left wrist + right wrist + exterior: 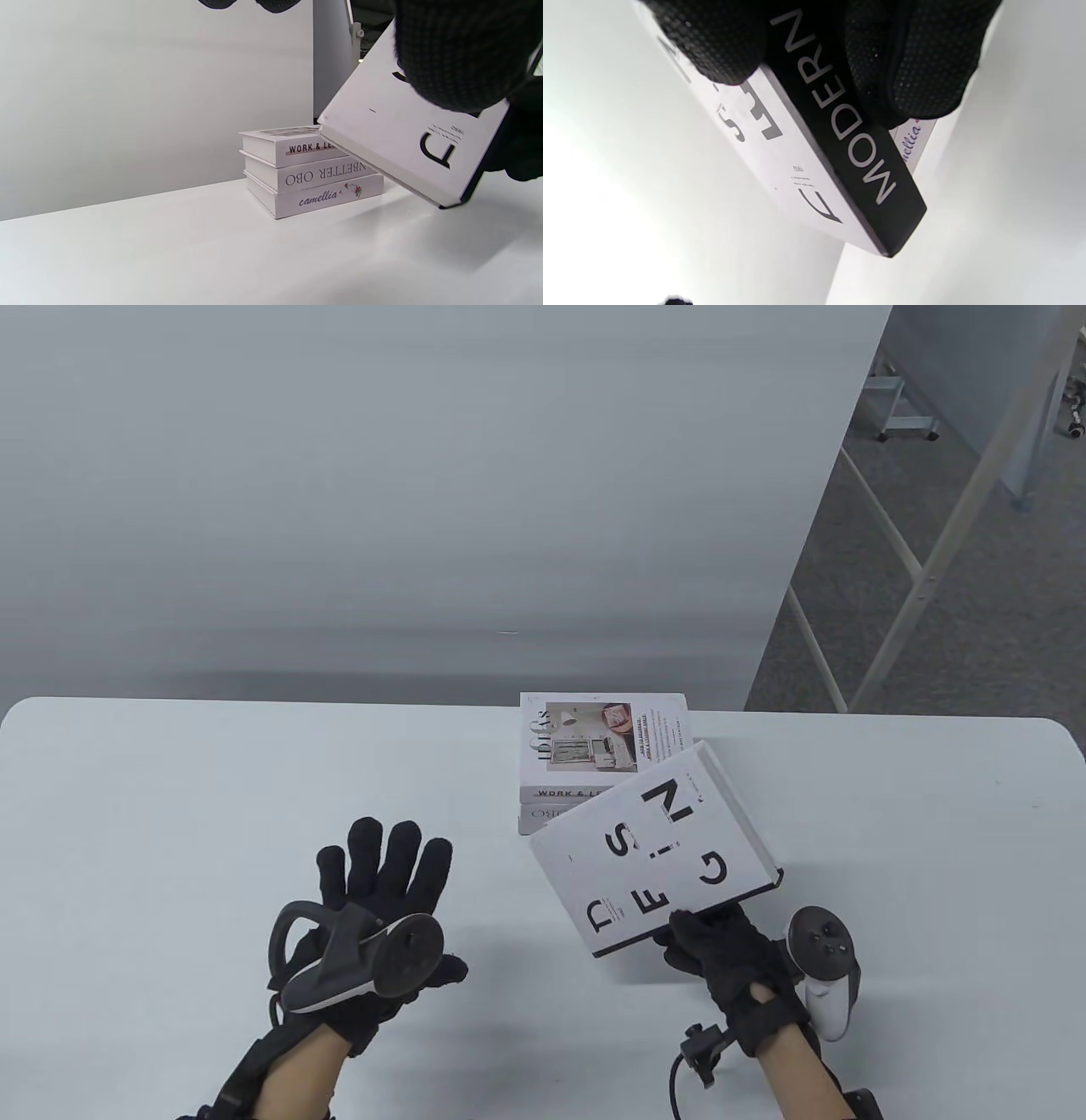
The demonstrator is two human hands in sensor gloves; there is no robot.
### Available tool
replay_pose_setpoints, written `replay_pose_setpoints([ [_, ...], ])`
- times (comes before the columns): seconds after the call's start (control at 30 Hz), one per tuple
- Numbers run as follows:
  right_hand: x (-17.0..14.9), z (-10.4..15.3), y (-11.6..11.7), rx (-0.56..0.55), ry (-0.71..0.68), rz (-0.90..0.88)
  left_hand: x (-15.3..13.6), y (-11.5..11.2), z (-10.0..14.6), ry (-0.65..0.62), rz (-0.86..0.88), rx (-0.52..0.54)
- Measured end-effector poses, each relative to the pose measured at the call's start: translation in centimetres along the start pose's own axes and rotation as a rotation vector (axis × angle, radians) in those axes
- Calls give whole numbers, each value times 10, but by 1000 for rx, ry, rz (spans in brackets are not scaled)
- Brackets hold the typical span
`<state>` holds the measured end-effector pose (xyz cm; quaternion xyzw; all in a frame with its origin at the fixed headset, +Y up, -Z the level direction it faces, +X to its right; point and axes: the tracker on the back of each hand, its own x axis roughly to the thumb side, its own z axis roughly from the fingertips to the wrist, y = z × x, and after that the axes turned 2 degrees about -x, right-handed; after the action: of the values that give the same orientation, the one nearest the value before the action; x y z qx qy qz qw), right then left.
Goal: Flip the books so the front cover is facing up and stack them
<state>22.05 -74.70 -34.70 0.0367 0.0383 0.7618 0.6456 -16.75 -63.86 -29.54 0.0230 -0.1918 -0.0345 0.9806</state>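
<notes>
Stack of three white hardcover books (594, 755) sits up and slightly left of the right hand (730, 963), so that hand's way closer than the left hand (373, 916), which just hovers flat over the white table (170, 814), fingers spread, holding nothing. Right hand pinches the black spine edge of the white DESIGN-lettered book (653, 853), cover up, tilted in the air. Its far corner already overlaps the stack, long axis running diagonally, so I'd guess it needs squaring up before it goes down.

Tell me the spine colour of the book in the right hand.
Black with pale lettering on the spine; right wrist view shows it best.
</notes>
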Motion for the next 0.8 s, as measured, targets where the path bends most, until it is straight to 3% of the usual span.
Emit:
replay_pose_setpoints([
  [0.53,44,-103,42,-118,261,-183,-16,1,3,22,49,-10],
  [0.8,45,-131,60,-232,363,-209,-24,4,6,34,79,-2],
])
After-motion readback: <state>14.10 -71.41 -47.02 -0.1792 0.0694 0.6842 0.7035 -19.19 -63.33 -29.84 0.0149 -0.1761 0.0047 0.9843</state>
